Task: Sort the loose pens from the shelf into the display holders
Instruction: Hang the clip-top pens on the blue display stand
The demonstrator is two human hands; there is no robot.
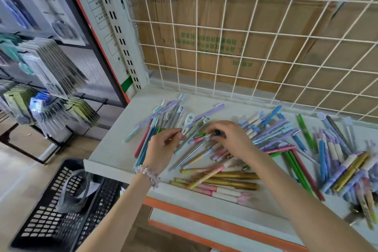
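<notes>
Several loose pens in pastel blue, purple, pink, green and gold lie scattered across the white shelf. My left hand hovers over the left part of the pile, its fingers curled and pinching a thin pale pen. My right hand reaches into the middle of the pile, fingertips closed round a small dark pen cap or tip. Gold pens and pink-white pens lie near the front edge. No display holder is visible.
A white wire grid backs the shelf, with cardboard behind it. A black plastic basket sits on the floor at lower left. Hanging packaged stationery fills racks on the left. The shelf front has an orange trim.
</notes>
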